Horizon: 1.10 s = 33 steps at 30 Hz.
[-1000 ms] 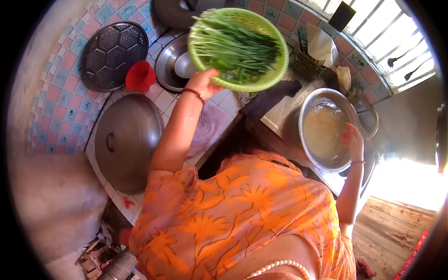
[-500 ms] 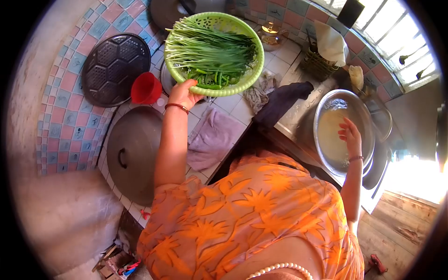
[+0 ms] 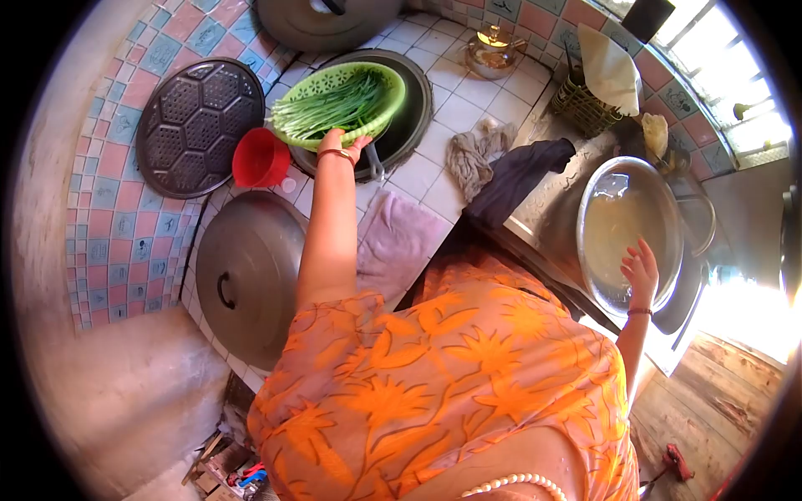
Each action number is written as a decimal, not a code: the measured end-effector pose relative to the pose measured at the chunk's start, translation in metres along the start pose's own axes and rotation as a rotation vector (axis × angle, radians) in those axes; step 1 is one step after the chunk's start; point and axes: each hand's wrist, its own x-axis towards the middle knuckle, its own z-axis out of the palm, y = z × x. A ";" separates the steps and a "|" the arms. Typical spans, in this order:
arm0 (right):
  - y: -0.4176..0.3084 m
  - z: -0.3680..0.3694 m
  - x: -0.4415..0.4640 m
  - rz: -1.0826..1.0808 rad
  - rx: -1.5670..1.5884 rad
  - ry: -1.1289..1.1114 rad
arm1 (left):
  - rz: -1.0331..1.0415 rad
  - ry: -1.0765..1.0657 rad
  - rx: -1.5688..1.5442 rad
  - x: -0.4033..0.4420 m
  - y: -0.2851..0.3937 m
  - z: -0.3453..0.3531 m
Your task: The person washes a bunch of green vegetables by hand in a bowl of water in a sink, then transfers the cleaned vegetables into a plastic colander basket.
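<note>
My left hand [image 3: 342, 144] grips the near rim of a light green plastic basket [image 3: 394, 88]. Inside lies a bundle of long thin green stalks [image 3: 334, 108] with pale ends, which look like chives or spring onions. The basket sits tilted in or just over a dark wok [image 3: 416, 121] set into the tiled counter; whether it touches the wok I cannot tell. My right hand [image 3: 640, 274] is open, fingers apart, at the near side of a large metal pot [image 3: 587, 242] with cloudy liquid inside. Nothing is held in it.
Left of the wok are a red plastic bowl [image 3: 261, 159], a perforated dark tray [image 3: 196, 125] against the wall and a big round lid [image 3: 251, 275]. A purple cloth [image 3: 401, 238], a grey rag [image 3: 472, 167], a dark cloth [image 3: 522, 179] and a glass teapot [image 3: 493, 54] occupy the counter.
My left hand has moved the basket down and leftward, toward the wok, which now shows around it. The green peppers seen earlier in the basket are out of sight. My right hand stays by the pot.
</note>
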 end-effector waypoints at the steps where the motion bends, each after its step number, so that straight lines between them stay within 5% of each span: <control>1: 0.002 -0.002 0.000 0.007 0.019 0.001 | -0.038 0.000 -0.029 0.015 0.000 -0.006; 19: 0.012 -0.003 -0.007 0.030 0.081 0.030 | -0.041 0.040 -0.106 0.049 -0.042 -0.037; 24: 0.004 -0.001 -0.017 0.019 0.083 0.036 | 0.118 0.004 -0.076 0.031 -0.051 -0.036; 27: 0.010 -0.005 -0.017 0.022 0.113 0.024 | 0.168 0.047 -0.053 -0.013 -0.059 -0.022; 29: 0.018 -0.011 -0.016 0.012 0.102 0.035 | 0.104 0.364 -0.028 -0.026 -0.063 -0.023; 31: 0.022 -0.024 -0.009 -0.017 0.104 0.024 | 0.162 0.111 0.122 -0.014 -0.039 -0.073; 33: 0.023 -0.026 -0.006 -0.019 0.110 0.052 | 0.705 0.262 0.338 -0.041 0.017 -0.079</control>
